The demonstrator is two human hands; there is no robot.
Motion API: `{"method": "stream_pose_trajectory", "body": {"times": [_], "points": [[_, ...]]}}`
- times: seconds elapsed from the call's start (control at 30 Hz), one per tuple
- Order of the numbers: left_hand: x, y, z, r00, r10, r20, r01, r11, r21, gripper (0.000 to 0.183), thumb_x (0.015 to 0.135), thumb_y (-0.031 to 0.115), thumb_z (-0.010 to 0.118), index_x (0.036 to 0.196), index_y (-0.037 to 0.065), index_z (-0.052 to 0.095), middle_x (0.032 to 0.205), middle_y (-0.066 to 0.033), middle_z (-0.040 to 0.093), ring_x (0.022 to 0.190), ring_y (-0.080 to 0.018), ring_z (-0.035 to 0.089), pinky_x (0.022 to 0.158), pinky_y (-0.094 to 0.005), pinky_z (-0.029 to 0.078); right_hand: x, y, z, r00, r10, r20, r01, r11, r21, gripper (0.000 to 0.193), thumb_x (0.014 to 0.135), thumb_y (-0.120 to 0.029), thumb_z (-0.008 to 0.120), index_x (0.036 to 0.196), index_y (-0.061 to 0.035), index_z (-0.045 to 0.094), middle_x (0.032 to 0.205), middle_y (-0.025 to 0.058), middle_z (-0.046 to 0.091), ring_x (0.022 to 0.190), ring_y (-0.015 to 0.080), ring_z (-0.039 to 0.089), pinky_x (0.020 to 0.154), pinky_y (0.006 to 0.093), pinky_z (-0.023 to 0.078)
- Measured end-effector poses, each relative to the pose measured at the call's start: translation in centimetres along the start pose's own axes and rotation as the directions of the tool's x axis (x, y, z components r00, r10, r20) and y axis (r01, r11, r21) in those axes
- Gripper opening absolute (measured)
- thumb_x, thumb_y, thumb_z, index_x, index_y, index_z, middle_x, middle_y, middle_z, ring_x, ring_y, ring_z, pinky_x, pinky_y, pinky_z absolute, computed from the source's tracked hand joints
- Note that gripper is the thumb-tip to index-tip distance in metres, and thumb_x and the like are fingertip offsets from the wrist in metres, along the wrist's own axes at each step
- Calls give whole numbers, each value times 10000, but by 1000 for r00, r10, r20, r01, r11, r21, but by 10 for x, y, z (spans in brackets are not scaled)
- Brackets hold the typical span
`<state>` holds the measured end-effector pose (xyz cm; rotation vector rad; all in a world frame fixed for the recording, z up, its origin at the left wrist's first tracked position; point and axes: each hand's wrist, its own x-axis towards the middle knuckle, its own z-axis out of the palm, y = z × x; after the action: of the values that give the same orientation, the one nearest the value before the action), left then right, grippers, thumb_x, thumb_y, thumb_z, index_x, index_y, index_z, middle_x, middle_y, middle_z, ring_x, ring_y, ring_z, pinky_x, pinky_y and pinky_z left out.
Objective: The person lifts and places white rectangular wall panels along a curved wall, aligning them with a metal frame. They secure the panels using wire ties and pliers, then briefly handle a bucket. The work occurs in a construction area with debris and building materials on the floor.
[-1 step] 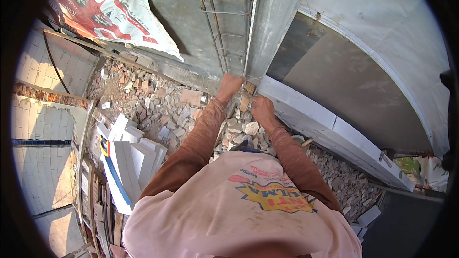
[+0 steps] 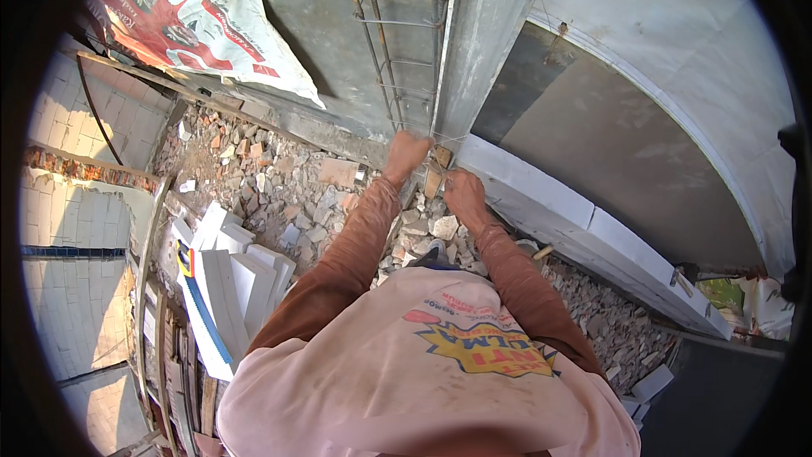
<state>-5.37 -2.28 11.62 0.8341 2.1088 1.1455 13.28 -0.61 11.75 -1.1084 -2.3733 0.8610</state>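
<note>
My left hand (image 2: 409, 155) is closed at the foot of the upright rebar cage (image 2: 387, 59); what its fingers hold is hidden. To the right and a little nearer, my right hand (image 2: 464, 193) is also closed, fingertips pinched together on something too small to make out. Small wood pieces (image 2: 433, 182) show between the two hands. Thin string or wire (image 2: 459, 137) runs close by, beside the grey column (image 2: 482, 42). A row of white blocks (image 2: 541, 179) begins just beyond my right hand.
Broken brick and stone rubble (image 2: 288, 178) covers the ground. At left, loose white blocks (image 2: 245, 279) lie stacked, with a blue-bladed handsaw (image 2: 199, 296) on them. Timber planks (image 2: 178, 364) lie nearby. A printed plastic sheet (image 2: 220, 34) hangs at the far left. A wooden handle (image 2: 543, 251) pokes out at right.
</note>
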Motion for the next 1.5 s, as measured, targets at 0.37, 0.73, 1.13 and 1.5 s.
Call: {"method": "stream_pose_trajectory", "body": {"times": [0.37, 0.73, 1.13, 1.5], "points": [[-6, 8, -1, 999, -34, -31, 31, 995, -91, 430, 754, 328, 748, 775, -98, 698, 718, -198, 686, 685, -260, 667, 629, -389, 504, 22, 0, 7, 997, -61, -50, 58, 996, -72, 167, 786, -59, 618, 903, 12, 713, 866, 247, 666, 807, 454, 649, 725, 515, 511], [-33, -4, 27, 999, -34, -13, 11, 622, -783, 152, 919, 128, 709, 964, -17, 710, 873, 6, 684, 729, -56, 552, 652, -215, 431, 37, -39, -41, 984, -119, -133, 132, 987, 91, 234, 897, -168, 606, 1037, -7, 702, 883, 215, 707, 836, 416, 679, 758, 476, 515], [-26, -15, 20, 995, 98, -2, -68, 681, -729, 139, 925, 98, 680, 970, -29, 715, 894, -35, 709, 784, -83, 607, 721, -235, 482, 89, -46, -33, 907, 269, 324, -411, 734, 540, 235, 881, -176, 648, 829, 47, 700, 634, 58, 601, 464, 114, 506, 416, 295, 386], [-23, -18, 18, 994, 101, 48, -34, 681, -731, 152, 930, 114, 690, 967, -32, 706, 888, -37, 705, 775, -91, 608, 726, -246, 485, 59, -47, -35, 913, 378, 153, -371, 613, 697, 226, 922, -182, 619, 1000, 23, 672, 592, 39, 564, 450, 146, 513, 462, 309, 434]]}}
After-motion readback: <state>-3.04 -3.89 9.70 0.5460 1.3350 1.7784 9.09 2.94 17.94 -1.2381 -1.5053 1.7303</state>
